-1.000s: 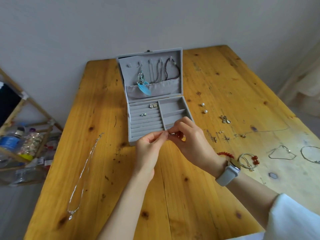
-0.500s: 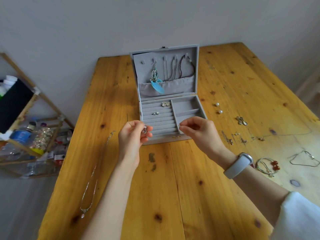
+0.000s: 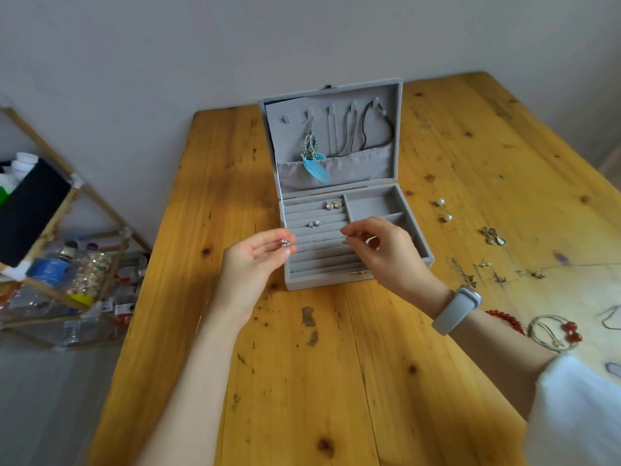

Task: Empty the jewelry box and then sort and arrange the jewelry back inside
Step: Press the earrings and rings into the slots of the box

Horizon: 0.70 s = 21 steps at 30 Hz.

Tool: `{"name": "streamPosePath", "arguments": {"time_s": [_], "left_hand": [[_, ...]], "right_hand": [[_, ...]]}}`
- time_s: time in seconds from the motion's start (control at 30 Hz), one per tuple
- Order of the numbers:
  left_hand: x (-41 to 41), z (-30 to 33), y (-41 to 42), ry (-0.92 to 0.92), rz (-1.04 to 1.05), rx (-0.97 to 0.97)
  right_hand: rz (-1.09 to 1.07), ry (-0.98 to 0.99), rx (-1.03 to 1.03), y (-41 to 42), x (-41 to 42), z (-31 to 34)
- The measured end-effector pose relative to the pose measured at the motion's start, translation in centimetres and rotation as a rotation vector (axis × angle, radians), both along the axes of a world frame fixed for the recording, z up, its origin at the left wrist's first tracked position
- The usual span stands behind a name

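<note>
The gray jewelry box (image 3: 339, 203) sits open on the wooden table (image 3: 302, 381). The left hand (image 3: 255, 260) is just left of the box and pinches a tiny shiny earring (image 3: 286, 243). The right hand (image 3: 383, 250) is over the front of the box, fingers curled; I cannot tell if it holds anything. 2 pairs of earrings (image 3: 333, 204) sit in the box. More jewelry lies right of the box.

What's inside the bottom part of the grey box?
Two pairs of small earrings sit in the padded rows of the box. The right hand covers part of the side compartments.
</note>
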<state>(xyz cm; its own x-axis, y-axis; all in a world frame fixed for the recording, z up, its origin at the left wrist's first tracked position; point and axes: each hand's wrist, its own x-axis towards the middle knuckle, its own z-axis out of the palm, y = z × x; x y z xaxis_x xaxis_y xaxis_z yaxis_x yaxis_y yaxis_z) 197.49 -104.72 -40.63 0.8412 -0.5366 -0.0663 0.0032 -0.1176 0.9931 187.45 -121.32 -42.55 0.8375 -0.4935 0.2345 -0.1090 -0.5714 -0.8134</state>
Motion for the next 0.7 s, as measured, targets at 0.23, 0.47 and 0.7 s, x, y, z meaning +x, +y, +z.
{"name": "streamPosePath", "arguments": {"time_s": [0.23,0.47,0.7], "left_hand": [[-1.1,1.1,1.0,-0.13,-0.085,0.018],[-0.1,0.4,1.0,-0.17,-0.035,0.145],[0.4,-0.1,0.9,-0.225,-0.015,0.162]], "right_hand": [[0.186,-0.062,-0.18,-0.1,-1.6,2.5],[0.209,-0.024,-0.367,-0.3,-1.2,2.2],[0.261,-0.017,-0.191,0.2,-1.0,2.3]]}}
